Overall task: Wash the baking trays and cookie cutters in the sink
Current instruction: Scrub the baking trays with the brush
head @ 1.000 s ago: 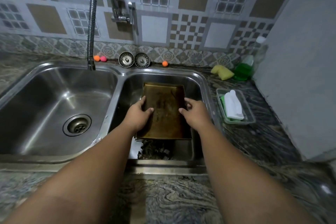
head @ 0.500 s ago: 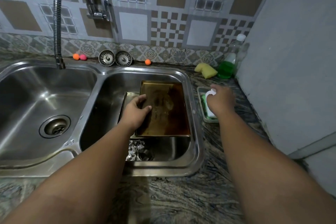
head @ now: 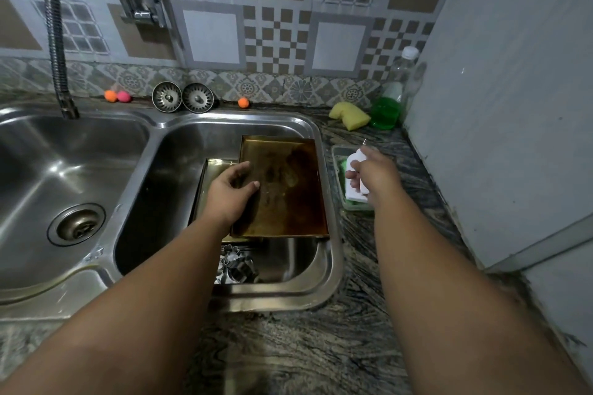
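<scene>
A stained golden baking tray lies tilted in the right sink basin, over a second tray whose left edge shows beneath. My left hand grips the top tray's left rim. Metal cookie cutters lie on the basin floor below the trays. My right hand holds a white brush just above a clear plastic dish on the counter to the right of the sink.
The left basin has an open drain, with the flexible faucet hose above it. Two sink strainers, small coloured balls, a yellow sponge and a green soap bottle line the back. A wall stands close on the right.
My right hand left the tray, reached right to the plastic dish and took hold of the white brush. My left hand stayed on the tray's left rim.
</scene>
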